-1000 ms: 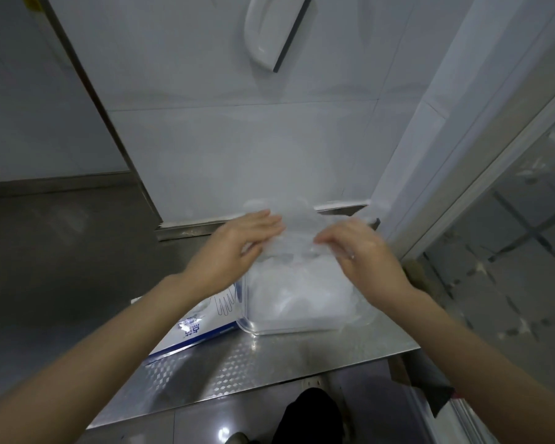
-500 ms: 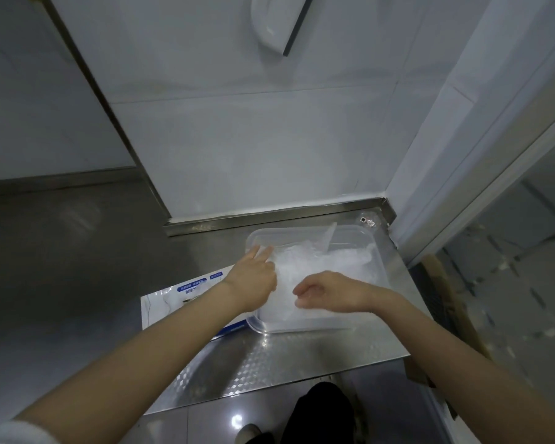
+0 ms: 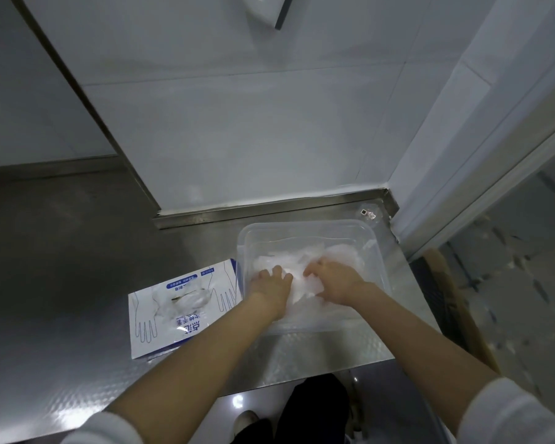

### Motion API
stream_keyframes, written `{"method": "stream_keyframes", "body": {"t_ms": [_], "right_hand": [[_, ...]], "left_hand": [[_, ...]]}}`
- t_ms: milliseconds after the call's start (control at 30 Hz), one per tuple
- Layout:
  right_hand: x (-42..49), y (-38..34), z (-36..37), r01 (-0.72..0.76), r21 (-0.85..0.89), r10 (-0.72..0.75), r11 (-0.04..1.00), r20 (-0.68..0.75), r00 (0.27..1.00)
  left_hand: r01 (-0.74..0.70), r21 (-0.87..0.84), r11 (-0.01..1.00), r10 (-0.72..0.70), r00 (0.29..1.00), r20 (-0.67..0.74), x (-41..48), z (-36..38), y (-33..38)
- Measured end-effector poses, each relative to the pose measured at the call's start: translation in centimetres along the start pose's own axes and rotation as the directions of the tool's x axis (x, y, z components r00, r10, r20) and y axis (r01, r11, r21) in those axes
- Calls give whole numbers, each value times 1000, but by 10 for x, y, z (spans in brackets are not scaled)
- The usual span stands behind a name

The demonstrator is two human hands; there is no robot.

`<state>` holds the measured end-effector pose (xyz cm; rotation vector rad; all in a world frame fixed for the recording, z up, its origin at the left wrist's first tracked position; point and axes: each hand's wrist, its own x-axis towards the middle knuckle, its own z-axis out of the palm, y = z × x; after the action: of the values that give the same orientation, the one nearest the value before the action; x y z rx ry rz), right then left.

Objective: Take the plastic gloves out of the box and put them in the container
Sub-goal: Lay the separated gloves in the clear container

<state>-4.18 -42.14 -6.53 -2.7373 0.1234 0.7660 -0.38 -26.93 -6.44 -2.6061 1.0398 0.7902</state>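
Steel counter (image 3: 77, 251): the container (image 3: 378, 251) holds the plastic gloves (image 3: 334, 254), with the box (image 3: 161, 328) at its 8 o'clock. Your left hand (image 3: 269, 283) presses them, fingers relaxed. Your right hand (image 3: 334, 280) digs in, grip unclear. Press evenly until the pile sits below the rim.

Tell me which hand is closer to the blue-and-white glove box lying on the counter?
Left. The left hand is inside the container by its left wall, just beside the glove box. The right hand is farther right in the container, on the gloves.
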Motion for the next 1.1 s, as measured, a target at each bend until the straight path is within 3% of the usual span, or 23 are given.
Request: {"method": "stream_keyframes", "body": {"t_ms": [233,433,500,567,667,733,867,1033,1100], "right_hand": [[3,12,5,-13,-99,10,995,-32,999],[-7,5,-15,-23,-55,23,998,7,1000],[-17,-3,-25,10,-17,-12,1000,-80,997],[-30,-18,-32,74,65,-56,995,-242,969],[-47,-51,-37,234,203,-109,951,-486,867],[-52,-78,-35,360,217,-184,908,-563,805],[-52,-133,-27,477,149,-340,866,-526,780],[-27,-183,7,455,80,-408,887,-327,852],[-11,-195,24,424,19,-407,906,-244,880]], "left_hand": [[-35,108,994,36,999,-9,7,0,1],[-112,-16,994,112,993,19,-3,-16,-7],[-166,-68,984,159,983,-96,-13,-27,-12],[-216,-172,961,156,939,-307,-30,-37,-22],[-266,-342,901,20,815,-579,-59,-42,-47],[-226,-411,883,-95,772,-629,-76,-34,-71],[-27,-453,891,-246,810,-533,-95,-2,-118],[220,-428,877,-315,935,-164,-113,45,-148],[233,-450,862,-317,940,-122,-116,57,-148]]}}
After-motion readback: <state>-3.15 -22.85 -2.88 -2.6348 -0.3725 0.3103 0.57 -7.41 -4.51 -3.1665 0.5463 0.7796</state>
